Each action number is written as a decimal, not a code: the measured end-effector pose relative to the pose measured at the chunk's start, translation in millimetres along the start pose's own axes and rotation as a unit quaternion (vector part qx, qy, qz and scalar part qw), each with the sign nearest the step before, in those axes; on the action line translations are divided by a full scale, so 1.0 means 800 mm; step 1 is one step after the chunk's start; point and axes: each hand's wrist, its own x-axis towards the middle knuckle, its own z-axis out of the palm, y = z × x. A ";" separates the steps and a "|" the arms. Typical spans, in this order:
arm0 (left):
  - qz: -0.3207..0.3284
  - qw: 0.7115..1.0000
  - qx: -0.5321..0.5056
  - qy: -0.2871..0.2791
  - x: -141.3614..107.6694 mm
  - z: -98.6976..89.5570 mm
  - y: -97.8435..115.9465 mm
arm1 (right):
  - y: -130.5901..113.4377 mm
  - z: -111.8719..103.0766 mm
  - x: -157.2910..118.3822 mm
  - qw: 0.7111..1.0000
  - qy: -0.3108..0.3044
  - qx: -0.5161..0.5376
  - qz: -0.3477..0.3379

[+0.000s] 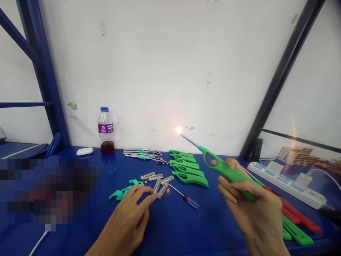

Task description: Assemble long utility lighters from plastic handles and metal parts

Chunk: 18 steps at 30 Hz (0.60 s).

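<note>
My right hand (247, 199) is wrapped round a green long-necked lighter (234, 175), which points up and left with a flame (179, 130) at its metal tip. Its index finger is at the trigger opening. My left hand (133, 209) rests low over the blue table, fingers apart, with fingertips beside small clear fuel tanks (163, 191). Teal plastic pieces (121, 193) lie just left of those fingers. Right of the tanks is a screwdriver (191, 202) with a clear handle. Several green lighter shells (190, 177) and metal rods with wires (142, 155) lie farther back.
A bottle (106, 131) with dark liquid and a white case (84, 151) stand at the back left. At the right are a white power strip (287, 185) and red and green lighter parts (301, 215). A pixelated patch covers the left.
</note>
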 end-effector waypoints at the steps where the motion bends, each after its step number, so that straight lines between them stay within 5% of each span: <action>1: -0.002 1.000 -0.002 -0.002 0.000 0.000 0.000 | 0.000 0.000 0.000 1.000 0.007 0.007 0.003; 6: -0.004 1.000 -0.001 -0.009 0.000 -0.003 0.001 | -0.006 -0.001 -0.001 0.999 -0.026 0.005 0.030; 11: 0.006 1.000 0.018 -0.006 0.003 -0.005 0.001 | -0.020 -0.014 0.005 0.988 -0.026 -0.154 -0.007; 14: 0.011 1.000 0.026 0.007 0.003 -0.005 0.001 | -0.029 -0.043 0.016 0.934 -0.023 -0.355 -0.017; 18: 0.021 0.999 0.033 0.025 0.005 -0.005 0.001 | -0.029 -0.093 0.035 0.814 -0.056 -0.579 0.001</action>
